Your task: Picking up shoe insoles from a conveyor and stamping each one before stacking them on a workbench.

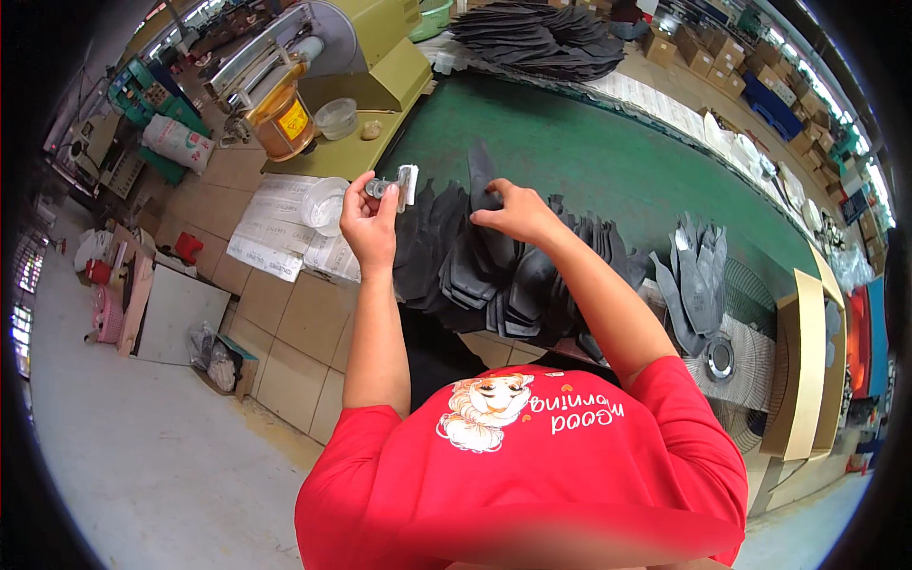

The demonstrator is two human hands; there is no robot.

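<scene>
My left hand [369, 226] is closed round the grey grip of a small tool with a flat, whitish head [407, 186]; its exact kind does not show. My right hand [518, 211] pinches a long, thin black piece [481, 163], which stands up from the pile with its tip pointing away from me. Below and around that hand, overlapping black flat pieces [470, 277] lie fanned along the near edge of the green table [570, 142]. A round, translucent tub [326, 204] with whitish contents sits left of my left hand.
At the far left of the table stands an olive machine [385, 85] with an amber container [282, 123] and a clear bowl [336, 118]. A large heap of black pieces [537, 40] lies at the back. On the right are more black pieces [698, 280] and an open cardboard box [801, 370].
</scene>
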